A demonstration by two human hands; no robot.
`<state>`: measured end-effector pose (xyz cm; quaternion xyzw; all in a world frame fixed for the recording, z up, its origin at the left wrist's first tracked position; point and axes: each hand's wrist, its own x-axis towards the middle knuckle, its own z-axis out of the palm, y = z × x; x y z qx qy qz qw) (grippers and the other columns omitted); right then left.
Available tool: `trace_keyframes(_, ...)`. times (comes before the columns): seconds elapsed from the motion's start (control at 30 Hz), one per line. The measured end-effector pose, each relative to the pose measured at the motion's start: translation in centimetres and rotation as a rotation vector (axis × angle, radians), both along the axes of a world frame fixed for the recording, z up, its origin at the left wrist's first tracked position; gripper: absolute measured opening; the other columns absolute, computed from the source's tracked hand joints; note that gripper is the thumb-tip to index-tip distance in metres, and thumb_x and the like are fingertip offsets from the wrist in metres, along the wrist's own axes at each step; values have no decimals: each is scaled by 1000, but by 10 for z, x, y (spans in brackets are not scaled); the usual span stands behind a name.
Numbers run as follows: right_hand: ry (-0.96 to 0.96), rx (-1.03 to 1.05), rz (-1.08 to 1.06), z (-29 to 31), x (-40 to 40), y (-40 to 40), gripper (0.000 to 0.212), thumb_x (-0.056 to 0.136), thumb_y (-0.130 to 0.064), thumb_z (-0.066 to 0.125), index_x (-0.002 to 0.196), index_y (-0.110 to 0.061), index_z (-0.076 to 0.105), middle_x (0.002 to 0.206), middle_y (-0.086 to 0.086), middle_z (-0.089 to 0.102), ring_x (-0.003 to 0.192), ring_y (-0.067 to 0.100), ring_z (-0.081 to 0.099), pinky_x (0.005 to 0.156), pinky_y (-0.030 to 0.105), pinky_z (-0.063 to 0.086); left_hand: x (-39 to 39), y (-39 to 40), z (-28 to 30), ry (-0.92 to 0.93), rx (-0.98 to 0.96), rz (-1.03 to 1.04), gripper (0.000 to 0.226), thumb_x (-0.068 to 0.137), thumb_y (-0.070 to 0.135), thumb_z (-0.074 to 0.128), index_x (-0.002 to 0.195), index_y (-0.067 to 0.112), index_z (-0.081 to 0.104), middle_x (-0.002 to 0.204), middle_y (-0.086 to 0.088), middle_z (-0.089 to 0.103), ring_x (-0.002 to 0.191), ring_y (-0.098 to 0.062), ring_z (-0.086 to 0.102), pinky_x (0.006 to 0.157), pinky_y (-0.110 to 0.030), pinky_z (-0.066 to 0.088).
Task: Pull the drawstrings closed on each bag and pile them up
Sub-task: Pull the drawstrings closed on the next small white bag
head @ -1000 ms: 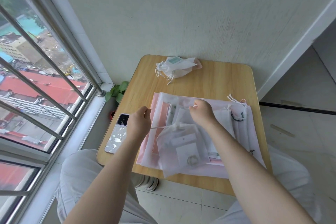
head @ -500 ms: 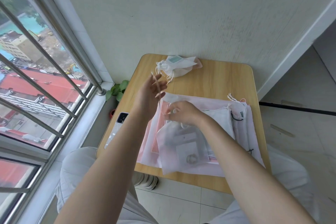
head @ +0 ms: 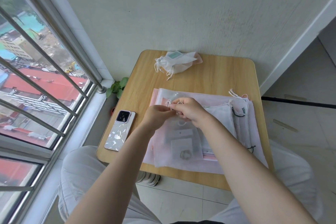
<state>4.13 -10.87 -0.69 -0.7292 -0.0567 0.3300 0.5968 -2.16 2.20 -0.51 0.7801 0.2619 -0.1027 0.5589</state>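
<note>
A translucent white drawstring bag (head: 181,143) with cards and a ring inside lies on top of a spread of flat pink and white bags (head: 241,127). My left hand (head: 157,117) and my right hand (head: 189,110) meet over its gathered mouth. Both pinch its thin white drawstring (head: 169,104), which loops between the fingertips. At the table's far edge sits a small pile of closed bags (head: 174,62) with their white cords trailing toward me.
The small wooden table (head: 218,76) stands against a wall. A phone in a patterned case (head: 120,131) lies near its left edge. A barred window (head: 45,78) and a small plant (head: 117,87) are on the left. My knees are under the table's front.
My left hand, raised with the cord drawn up to the far left half a second ago, has come back down to meet my right hand at the bag's mouth.
</note>
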Motion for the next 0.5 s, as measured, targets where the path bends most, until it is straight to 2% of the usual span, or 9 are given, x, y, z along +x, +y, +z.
trace_keyframes(0.07,49,28,-13,-3,-1,-2,11,95,-19,61,86,-12,60,54,-2,40,39,8,28,42,18,17,2,1,-2,-5,13,28,26,83,29,75,93,5,76,73,-3,55,63,-14,39,49,-19,27)
trace_keyframes(0.17,99,27,-17,-6,1,-6,14,97,-25,56,89,-13,56,58,1,41,43,10,29,42,19,17,5,1,0,-43,-11,64,23,84,26,74,91,3,75,72,0,61,65,-12,49,57,-20,36)
trace_keyframes(0.23,120,17,-7,-5,3,-8,22,97,-33,54,92,-12,57,58,2,41,44,11,30,42,20,18,6,1,4,-107,-122,88,17,88,21,70,89,5,76,74,0,68,68,-11,59,70,-25,48)
trace_keyframes(0.3,140,2,8,-3,4,-8,32,94,-44,55,90,-13,60,56,1,43,43,12,32,42,21,19,6,3,6,-165,-315,83,17,94,17,63,91,5,75,82,-8,72,77,-18,65,84,-36,52)
trace_keyframes(0.37,157,13,2,1,5,-8,32,92,-43,54,91,-13,62,56,1,43,43,13,33,42,22,20,7,4,7,-196,-398,64,19,97,15,58,91,7,74,78,-9,69,73,-20,64,83,-38,52)
trace_keyframes(0.43,158,81,-89,4,7,-8,20,93,-25,48,91,-11,61,58,2,41,44,13,32,44,23,21,9,3,8,-180,-220,30,20,96,17,59,87,12,75,67,-2,63,61,-13,56,69,-27,49)
trace_keyframes(0.5,57,120,-211,6,11,-10,18,91,-8,42,89,-11,60,59,3,42,45,13,35,47,24,26,11,2,9,-132,37,-54,20,94,20,61,82,13,75,61,4,60,53,-8,50,53,-14,41)
